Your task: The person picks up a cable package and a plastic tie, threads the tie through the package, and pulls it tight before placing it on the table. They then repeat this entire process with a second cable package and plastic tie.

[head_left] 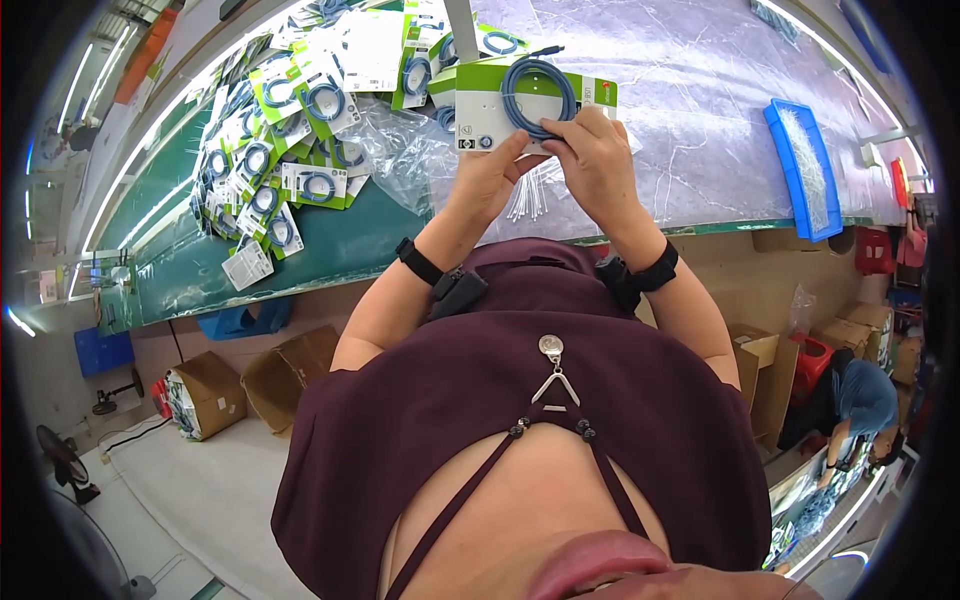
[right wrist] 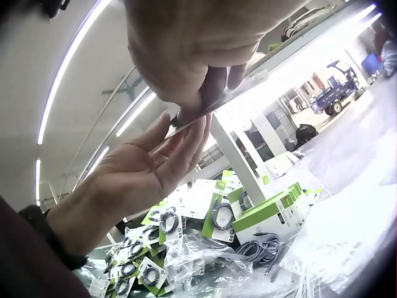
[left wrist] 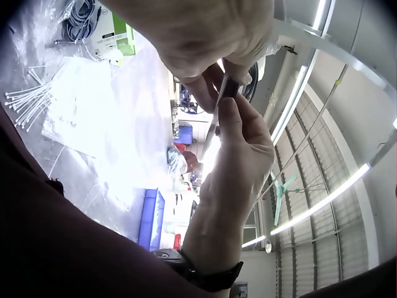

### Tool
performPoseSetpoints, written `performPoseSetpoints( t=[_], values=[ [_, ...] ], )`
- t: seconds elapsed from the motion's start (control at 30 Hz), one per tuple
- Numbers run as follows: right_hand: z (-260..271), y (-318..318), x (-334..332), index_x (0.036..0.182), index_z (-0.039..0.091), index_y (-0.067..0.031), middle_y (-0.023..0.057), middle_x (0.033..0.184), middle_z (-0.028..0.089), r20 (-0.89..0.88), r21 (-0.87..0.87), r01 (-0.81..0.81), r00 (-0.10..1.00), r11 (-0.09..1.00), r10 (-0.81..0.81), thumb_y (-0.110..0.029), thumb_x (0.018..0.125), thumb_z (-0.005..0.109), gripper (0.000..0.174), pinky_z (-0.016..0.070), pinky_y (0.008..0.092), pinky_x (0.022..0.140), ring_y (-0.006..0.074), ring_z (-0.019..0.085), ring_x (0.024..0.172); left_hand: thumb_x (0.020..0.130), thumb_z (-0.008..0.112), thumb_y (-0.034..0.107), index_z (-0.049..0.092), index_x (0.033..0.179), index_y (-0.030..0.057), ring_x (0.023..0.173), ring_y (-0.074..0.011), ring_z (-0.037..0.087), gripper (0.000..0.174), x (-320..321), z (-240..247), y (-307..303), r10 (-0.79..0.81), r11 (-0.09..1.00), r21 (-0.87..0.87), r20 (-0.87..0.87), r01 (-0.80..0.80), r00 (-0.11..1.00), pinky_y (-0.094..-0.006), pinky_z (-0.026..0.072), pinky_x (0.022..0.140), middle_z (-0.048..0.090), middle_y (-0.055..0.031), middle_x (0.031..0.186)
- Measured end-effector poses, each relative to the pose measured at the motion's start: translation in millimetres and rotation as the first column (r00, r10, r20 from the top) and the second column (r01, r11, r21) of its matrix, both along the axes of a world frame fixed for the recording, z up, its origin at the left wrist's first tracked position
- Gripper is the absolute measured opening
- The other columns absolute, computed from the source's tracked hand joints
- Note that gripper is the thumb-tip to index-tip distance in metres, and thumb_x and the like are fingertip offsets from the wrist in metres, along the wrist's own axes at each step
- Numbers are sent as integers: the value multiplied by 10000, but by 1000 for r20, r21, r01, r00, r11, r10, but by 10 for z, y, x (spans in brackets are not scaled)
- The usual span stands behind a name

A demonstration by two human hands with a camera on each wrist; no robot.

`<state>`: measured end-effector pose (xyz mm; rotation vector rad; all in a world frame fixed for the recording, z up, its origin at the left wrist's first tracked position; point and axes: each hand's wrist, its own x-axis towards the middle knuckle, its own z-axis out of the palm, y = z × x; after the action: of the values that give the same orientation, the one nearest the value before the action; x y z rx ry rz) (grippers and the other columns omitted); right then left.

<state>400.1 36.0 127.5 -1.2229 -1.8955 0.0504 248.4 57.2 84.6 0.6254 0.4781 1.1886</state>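
Holding the card (head_left: pixel 480 118) up over the table (head_left: pixel 700 120), we pinch its lower edge with our left hand (head_left: pixel 487 178), thumb on the front, while our right hand (head_left: pixel 597 160) pinches the blue cable (head_left: pixel 508 102) coil against it. Loose white ties (head_left: pixel 530 198) lie on the table just past our hands; packed cards (head_left: pixel 280 150) are heaped farther left, and a blue tray (head_left: pixel 783 150) sits far right.

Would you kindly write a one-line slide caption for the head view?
Left hand and right hand pinch a white-and-green cardboard card bearing a coiled blue cable above a marbled grey table.
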Motion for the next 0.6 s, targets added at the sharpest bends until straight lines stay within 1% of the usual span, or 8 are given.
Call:
performPoseSetpoints(
  t=[0.17,0.2,0.3,0.4,0.47,0.53,0.6],
  values=[
    [-17,-14,11,937,675,-88,35,722,491,66,58,-40,997,998,36,-85,707,692,230,384,343,692,217,514,695,884,556,22,482,1171,49,923,-192,621,298,17,6,-9,12,999,-37,-3,-12,1000,-331,584,713,594,-96,1053],
    [-24,-12,14,937,675,-88,35,722,491,67,56,-41,997,998,37,-85,707,692,230,384,343,692,217,514,695,883,558,26,483,1169,48,913,-189,623,296,20,5,-7,16,999,-33,-23,-17,1000,-328,585,704,594,-95,1050],
    [-79,-9,10,915,670,-88,33,746,501,121,-2,-60,991,998,60,-105,713,681,202,397,339,715,212,549,757,883,562,35,484,1165,46,894,-183,628,293,8,-18,-14,31,999,-38,-66,-33,997,-322,587,684,595,-94,1045],
    [-225,85,5,936,667,-88,34,746,511,97,10,-114,989,993,112,-124,704,698,237,388,332,718,211,538,744,902,538,64,487,1165,35,894,-208,638,270,3,-102,-12,124,992,5,-187,-125,974,-355,579,721,600,-97,1052],
    [-299,163,-15,947,666,-88,34,746,516,81,0,-145,986,989,145,-133,700,706,255,383,329,720,211,532,737,901,539,65,486,1166,34,899,-210,638,272,-22,-203,55,154,987,-12,-209,-160,966,-358,579,725,598,-97,1054],
    [-325,258,-33,950,664,-88,36,779,537,62,20,-104,993,994,102,-141,713,714,249,401,328,714,200,547,750,899,540,67,483,1167,32,909,-215,637,276,-65,-337,84,203,976,-24,-249,-216,947,-365,580,734,595,-98,1059],
    [-410,291,6,952,662,-87,37,795,547,54,17,-86,995,996,85,-144,719,717,246,409,328,710,194,554,756,896,541,62,480,1165,36,898,-208,639,277,-161,-441,90,227,969,-42,-239,-244,944,-356,585,724,596,-96,1052]
  ],
)
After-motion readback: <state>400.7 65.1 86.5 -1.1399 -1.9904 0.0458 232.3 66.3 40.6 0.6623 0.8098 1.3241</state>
